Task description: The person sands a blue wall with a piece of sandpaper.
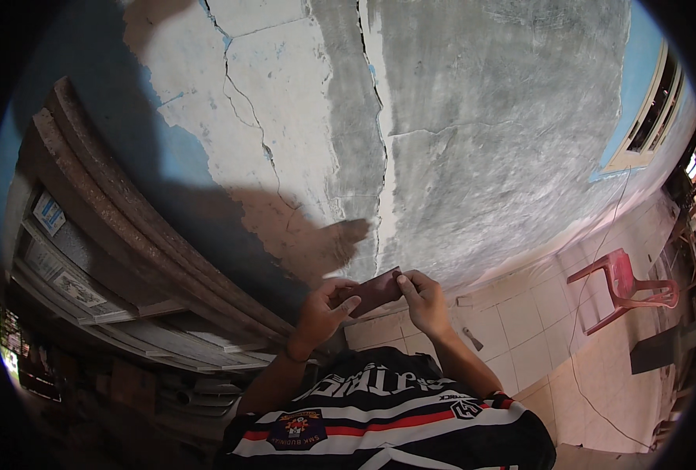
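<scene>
Between my two hands, in front of the wall, is a small dark red-brown sheet of sandpaper [377,292], which looks folded or curled. My left hand [320,316] is closed on its left end, thumb on the near face. At the other end, my right hand [426,305] pinches the edge between thumb and fingers. Ahead stands a wall [473,180] coated in grey and white filler over blue paint. A long dark crack [382,141] runs down it, and a thinner branching crack [260,137] lies to its left.
A wooden frame [137,215] with glass panes curves along the left. On the tiled floor [512,317] at right lie a small scraper-like tool [472,338] and a thin cable [573,352]. A red plastic chair [620,282] stands farther right. Shadow covers the lower-left wall.
</scene>
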Demonstrator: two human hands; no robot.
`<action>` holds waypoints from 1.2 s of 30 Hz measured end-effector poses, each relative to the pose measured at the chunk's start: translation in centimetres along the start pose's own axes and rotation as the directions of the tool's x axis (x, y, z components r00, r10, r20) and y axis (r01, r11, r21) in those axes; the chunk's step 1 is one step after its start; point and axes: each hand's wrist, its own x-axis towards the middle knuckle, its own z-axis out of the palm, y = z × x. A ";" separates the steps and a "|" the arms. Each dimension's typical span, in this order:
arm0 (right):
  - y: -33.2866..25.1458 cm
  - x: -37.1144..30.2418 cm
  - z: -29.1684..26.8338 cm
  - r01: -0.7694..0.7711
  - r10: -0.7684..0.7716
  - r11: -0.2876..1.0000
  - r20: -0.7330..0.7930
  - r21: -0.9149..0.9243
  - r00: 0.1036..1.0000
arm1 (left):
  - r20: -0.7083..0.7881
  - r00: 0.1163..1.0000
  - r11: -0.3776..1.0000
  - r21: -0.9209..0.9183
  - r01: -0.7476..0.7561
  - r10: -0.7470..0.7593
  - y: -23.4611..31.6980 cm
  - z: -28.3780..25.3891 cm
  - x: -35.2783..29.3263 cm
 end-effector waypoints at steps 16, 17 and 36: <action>-0.7 0.3 4.2 0.081 -0.070 0.994 -0.151 0.071 0.986 | -0.206 0.979 0.997 -0.070 -0.020 0.005 0.2 0.5 0.4; 0.0 0.5 4.7 0.043 -0.026 0.973 -0.075 0.229 0.997 | -0.202 0.979 0.997 -0.068 -0.024 0.009 0.3 0.8 0.4; -4.0 2.0 5.5 0.122 -0.100 0.923 -0.080 0.365 0.992 | -0.295 0.940 0.983 -0.007 -0.181 0.171 2.3 1.9 1.4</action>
